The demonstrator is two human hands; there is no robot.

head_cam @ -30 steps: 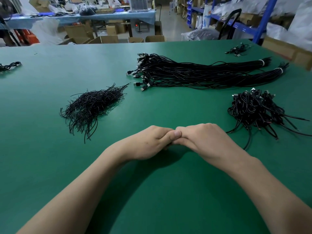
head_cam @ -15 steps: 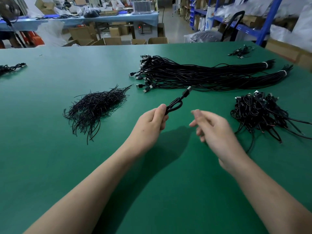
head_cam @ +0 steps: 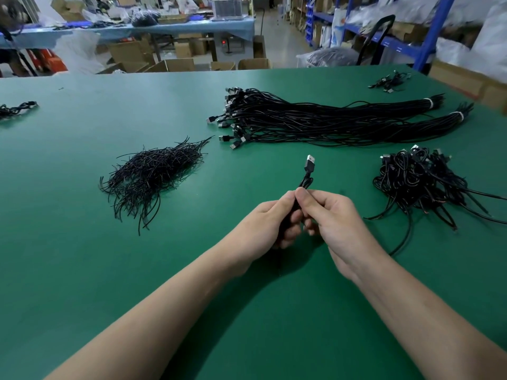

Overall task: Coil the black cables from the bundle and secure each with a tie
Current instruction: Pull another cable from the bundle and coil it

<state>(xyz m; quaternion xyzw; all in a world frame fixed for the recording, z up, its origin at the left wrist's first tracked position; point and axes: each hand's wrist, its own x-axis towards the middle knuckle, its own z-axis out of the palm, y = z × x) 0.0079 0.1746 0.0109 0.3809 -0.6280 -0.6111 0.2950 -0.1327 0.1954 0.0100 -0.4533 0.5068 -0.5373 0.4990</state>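
Left hand (head_cam: 263, 226): nearest centre, raised over the green surface (head_cam: 82, 270); fingers curled round a folded black cable (head_cam: 306, 182), gripping it.

Right hand (head_cam: 334, 223): touching the left hand; thumb and forefinger pinch the same cable at the top of the left hand's grip, the other fingers curled below.

Cable: strands run through both hands. A short length rises from between the two thumbs and ends in a USB plug (head_cam: 310, 164), metal end up, tilted away from the person. The lower part is hidden in the left palm.

Heap of ties (head_cam: 153, 176): short black wire pieces, loose, left of the hands and well apart from them.

Pile of coiled cables (head_cam: 419, 182): right of the hands, several tails trailing toward the near edge.

Bundle (head_cam: 329, 122): long black cables lying flat beyond the hands, plugs fanned at the left end, gathered at the right end into two tails, each wrapped by a white band (head_cam: 429, 102).

Small cable cluster (head_cam: 389, 82): far right corner.

Another cable cluster (head_cam: 16, 108): far left edge.

Beyond the surface: cardboard boxes (head_cam: 178, 64) and blue shelving (head_cam: 428, 42).
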